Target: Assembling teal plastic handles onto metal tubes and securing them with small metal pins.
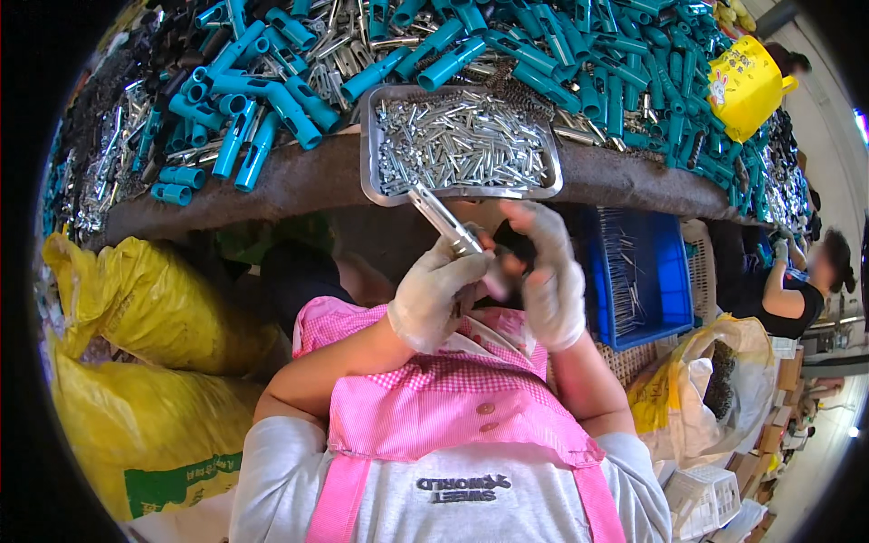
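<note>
Tbl (299, 172) — L hand (437, 294) w/ 1 tube (444, 217)

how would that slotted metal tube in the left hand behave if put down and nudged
The slotted metal tube is probably stiff: its straight body shows no sag beyond the left hand. Its long, rounded form suggests it could roll sideways, and its sheen hints it may slip in a gloved grip.
</note>
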The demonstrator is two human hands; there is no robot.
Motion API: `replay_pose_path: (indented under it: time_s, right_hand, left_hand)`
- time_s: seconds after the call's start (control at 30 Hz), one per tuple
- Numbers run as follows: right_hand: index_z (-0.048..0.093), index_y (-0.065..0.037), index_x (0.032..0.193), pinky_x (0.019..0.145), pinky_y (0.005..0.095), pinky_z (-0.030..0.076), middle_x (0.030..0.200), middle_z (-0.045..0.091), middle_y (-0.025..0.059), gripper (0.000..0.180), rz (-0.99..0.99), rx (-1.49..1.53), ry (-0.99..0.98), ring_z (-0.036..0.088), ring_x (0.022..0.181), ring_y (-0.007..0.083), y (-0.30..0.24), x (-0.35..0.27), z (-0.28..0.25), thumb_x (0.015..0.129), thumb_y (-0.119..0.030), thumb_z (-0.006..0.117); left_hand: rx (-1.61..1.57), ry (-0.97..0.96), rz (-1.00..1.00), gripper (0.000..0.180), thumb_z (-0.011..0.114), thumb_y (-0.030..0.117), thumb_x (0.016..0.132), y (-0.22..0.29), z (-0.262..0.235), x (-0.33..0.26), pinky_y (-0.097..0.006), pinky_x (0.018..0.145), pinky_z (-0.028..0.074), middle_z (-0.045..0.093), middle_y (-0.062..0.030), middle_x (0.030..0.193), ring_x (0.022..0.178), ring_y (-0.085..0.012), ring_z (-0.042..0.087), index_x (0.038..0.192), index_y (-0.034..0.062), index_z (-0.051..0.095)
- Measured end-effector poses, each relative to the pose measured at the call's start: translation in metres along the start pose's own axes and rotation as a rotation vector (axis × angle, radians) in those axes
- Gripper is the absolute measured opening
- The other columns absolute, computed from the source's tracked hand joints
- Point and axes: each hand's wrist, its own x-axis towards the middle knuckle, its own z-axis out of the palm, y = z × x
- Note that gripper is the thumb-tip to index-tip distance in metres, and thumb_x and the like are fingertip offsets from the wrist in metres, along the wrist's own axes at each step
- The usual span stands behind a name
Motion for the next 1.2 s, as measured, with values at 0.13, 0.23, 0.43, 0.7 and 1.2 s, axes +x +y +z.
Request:
replay_pose_path:
  time_s: [0.13,0.23,0.43,0.7,1.2]
  right_hand:
    - [0.043,0.001,0.128,0.082,0.0265,0.042,0.108,0.057,0.0098,0.041,0.435,0.385,0.024,0.053,0.094,0.0125,0.026,0.002,-0.020,0.096,-0.025,0.043]
    - [0.053,0.001,0.117,0.074,0.0258,0.047,0.094,0.064,0.0085,0.032,0.616,0.522,-0.015,0.059,0.083,0.0128,0.027,0.005,-0.018,0.089,-0.012,0.059]
    - [0.056,0.000,0.111,0.068,0.0250,0.048,0.096,0.066,0.0127,0.027,0.643,0.826,0.146,0.063,0.082,0.0160,0.058,-0.005,-0.017,0.088,-0.012,0.061]
    - [0.064,-0.010,0.099,0.083,0.0364,0.047,0.102,0.061,0.0110,0.019,0.141,-0.764,0.651,0.059,0.091,0.0258,0.139,0.048,-0.145,0.080,-0.012,0.066]
    - [0.062,-0.007,0.109,0.085,0.0330,0.047,0.099,0.065,0.0117,0.027,0.104,-0.597,0.679,0.062,0.094,0.0262,0.186,0.033,-0.221,0.085,-0.019,0.065]
  left_hand:
    - [0.237,-0.076,-0.046,0.047,0.047,-0.001,0.081,0.003,-0.003,-0.004,-0.024,0.056,0.043,0.051,-0.0067,0.082,0.061,-0.0126,0.051,0.127,0.0019,0.035]
    - [0.393,-0.136,-0.133,0.056,0.048,0.001,0.079,-0.007,-0.005,0.000,-0.023,0.047,0.037,0.048,-0.0056,0.080,0.053,-0.0087,0.045,0.132,0.0026,0.031]
    - [0.159,-0.050,-0.273,0.036,0.040,0.023,0.098,-0.003,0.000,0.015,-0.018,0.042,0.033,0.047,-0.0059,0.078,0.049,-0.0075,0.036,0.130,0.0065,0.038]
    - [0.050,0.065,-0.337,0.033,0.043,0.016,0.093,-0.005,-0.021,0.021,-0.019,0.038,0.030,0.056,-0.0110,0.086,0.046,-0.0097,0.044,0.125,0.0139,0.036]
    - [0.049,0.095,-0.370,0.032,0.046,0.015,0.092,0.001,-0.013,0.038,-0.019,0.038,0.027,0.053,-0.0094,0.080,0.046,-0.0095,0.041,0.124,0.0153,0.044]
